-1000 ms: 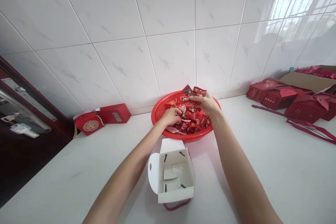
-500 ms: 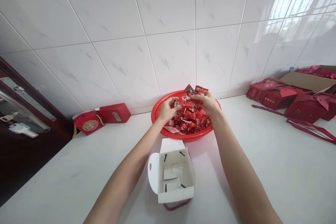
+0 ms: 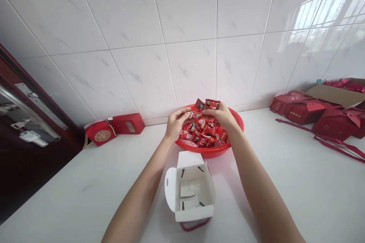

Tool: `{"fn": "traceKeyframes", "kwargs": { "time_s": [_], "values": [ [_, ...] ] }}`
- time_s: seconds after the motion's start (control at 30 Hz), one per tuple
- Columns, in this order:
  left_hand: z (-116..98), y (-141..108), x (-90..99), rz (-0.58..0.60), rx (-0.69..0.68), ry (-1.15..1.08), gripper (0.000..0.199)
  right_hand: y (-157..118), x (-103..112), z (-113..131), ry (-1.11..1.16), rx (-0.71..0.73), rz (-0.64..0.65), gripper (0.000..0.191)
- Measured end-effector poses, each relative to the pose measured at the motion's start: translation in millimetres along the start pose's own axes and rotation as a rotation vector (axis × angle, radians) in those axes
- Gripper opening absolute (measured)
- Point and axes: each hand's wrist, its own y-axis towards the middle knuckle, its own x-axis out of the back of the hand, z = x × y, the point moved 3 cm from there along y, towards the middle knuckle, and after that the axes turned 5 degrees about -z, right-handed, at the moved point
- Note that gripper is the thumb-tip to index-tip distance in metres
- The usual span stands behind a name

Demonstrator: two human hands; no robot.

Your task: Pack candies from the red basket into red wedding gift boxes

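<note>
A red plastic basket (image 3: 238,118) full of red-wrapped candies (image 3: 203,140) stands against the wall. My right hand (image 3: 224,117) is over its right side, closed on a few wrapped candies (image 3: 212,104) that stick up past the fingers. At the basket's left side is my left hand (image 3: 175,124), its thumb and fingers pinched together. Candies lie right at its fingertips, and I cannot make out what is between them. In front of the basket, between my forearms, an open white-lined box (image 3: 195,212) shows some folded bottom flaps inside.
To the left by the wall are a red gift box with a gold pattern (image 3: 103,135) and a flat red box (image 3: 130,124). Several red boxes (image 3: 305,111), a ribbon (image 3: 339,146) and a cardboard carton (image 3: 327,95) lie at the right. A dark door (image 3: 31,152) borders the counter's left end.
My left hand has drawn slightly back to the left from the candies. The right hand has shifted a little left with its candies. The whole view has moved slightly.
</note>
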Motion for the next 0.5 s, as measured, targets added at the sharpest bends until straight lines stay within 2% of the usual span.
{"fn": "traceKeyframes", "kwargs": {
  "time_s": [0.13, 0.3, 0.5],
  "values": [
    [-21.0, -23.0, 12.8, -0.054, 0.004, -0.070, 0.042, -8.7, -17.5, 9.7, -0.051, 0.053, 0.060, 0.024],
    [-41.6, -42.7, 17.9, -0.052, -0.142, 0.097, 0.051, -28.2, -36.9, 27.5, -0.098, 0.081, 0.127, 0.024],
    [-53.2, -46.5, 20.9, -0.038, -0.248, 0.111, 0.036, -43.3, -45.7, 41.9, -0.126, 0.106, 0.160, 0.026]
  ]
}}
